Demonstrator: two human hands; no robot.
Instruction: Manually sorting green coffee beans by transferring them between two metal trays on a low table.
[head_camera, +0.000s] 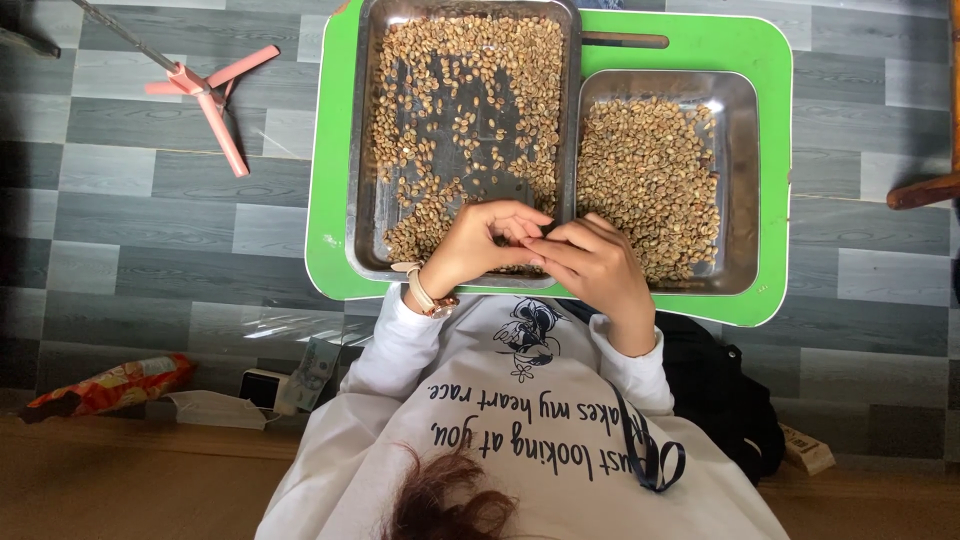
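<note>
The left hand and right hand are covering the near rim of the large metal tray on the green table. Anything lying between their fingertips is showing too small to tell. The table's far edge is running off the picture's top.

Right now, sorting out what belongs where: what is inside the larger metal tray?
The larger metal tray holds pale beans, thick along its edges, with bare metal mid-tray. The left hand and right hand cover its near edge, hiding what lies there.

Grey plank floor, glossy with light glare; pink tripod stand upper left; brown wooden furniture leg at right edge; tan ledge along bottom
</note>
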